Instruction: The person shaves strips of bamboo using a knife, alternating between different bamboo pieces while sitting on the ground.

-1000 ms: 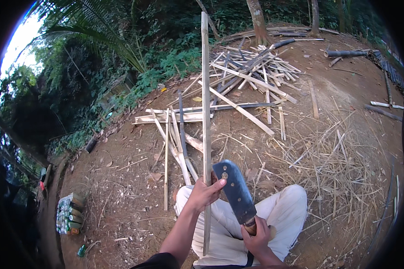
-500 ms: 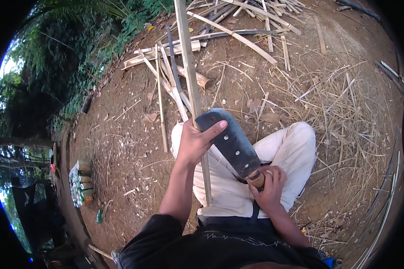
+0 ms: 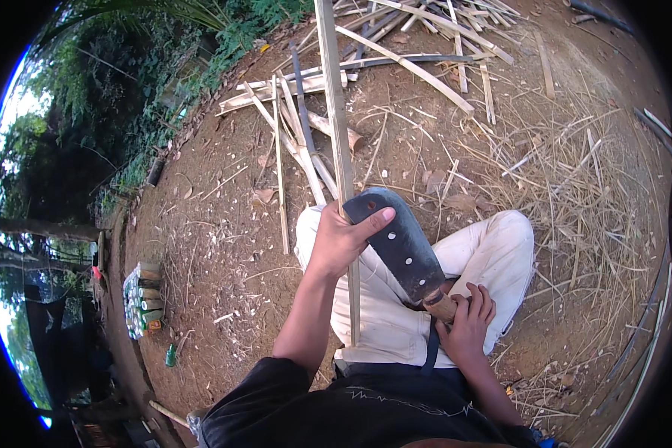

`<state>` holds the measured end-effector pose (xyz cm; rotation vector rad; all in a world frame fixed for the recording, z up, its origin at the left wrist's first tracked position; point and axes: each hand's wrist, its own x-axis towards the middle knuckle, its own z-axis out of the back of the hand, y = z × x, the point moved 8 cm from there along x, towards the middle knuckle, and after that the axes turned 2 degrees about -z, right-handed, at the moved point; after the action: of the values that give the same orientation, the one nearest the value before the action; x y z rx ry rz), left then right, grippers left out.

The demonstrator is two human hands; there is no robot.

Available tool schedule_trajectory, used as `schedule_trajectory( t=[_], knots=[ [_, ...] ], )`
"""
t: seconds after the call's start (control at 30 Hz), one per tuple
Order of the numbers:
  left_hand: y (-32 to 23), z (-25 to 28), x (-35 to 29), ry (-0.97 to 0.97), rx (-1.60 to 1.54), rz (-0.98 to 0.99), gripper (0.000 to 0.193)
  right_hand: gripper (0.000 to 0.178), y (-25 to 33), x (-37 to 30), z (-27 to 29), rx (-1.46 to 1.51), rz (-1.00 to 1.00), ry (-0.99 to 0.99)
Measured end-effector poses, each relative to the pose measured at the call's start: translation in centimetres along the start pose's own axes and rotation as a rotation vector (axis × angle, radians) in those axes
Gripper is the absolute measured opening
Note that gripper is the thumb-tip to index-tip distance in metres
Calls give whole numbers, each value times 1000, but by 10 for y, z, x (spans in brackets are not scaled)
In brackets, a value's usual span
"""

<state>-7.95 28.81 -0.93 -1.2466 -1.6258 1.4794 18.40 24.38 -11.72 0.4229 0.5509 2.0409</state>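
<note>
I receive soft, even daylight on the brown ground (image 3: 201, 291), and I notice only weak shadows there. Near the left rim, the sky (image 3: 21, 118) burns to white with a blue fringe, while the foliage (image 3: 67, 168) beside it sinks almost into black. The blade (image 3: 397, 243) gives me a dull, pale sheen. The centre is fairly sharp; toward the edges, straight lines bend and detail becomes softer.

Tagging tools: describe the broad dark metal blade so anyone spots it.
Find the seated person's off-white cloth trousers. Over the lap, the broad dark metal blade slants from the left hand to the right hand at its brown wooden handle. Unlike the pale, narrow wooden strip beside it, it's pierced by round holes.
</note>
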Motion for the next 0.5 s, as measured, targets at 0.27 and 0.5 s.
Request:
schedule_trajectory(
  t=[0.27,0.5],
  knots=[
    [-15,-5,-1,55,-49,36,18,88,40,20,25,215,79,-43],
    [-9,-4,-2,82,-36,86,20,94,34,26,-10,421,-47,-26]
  ],
)
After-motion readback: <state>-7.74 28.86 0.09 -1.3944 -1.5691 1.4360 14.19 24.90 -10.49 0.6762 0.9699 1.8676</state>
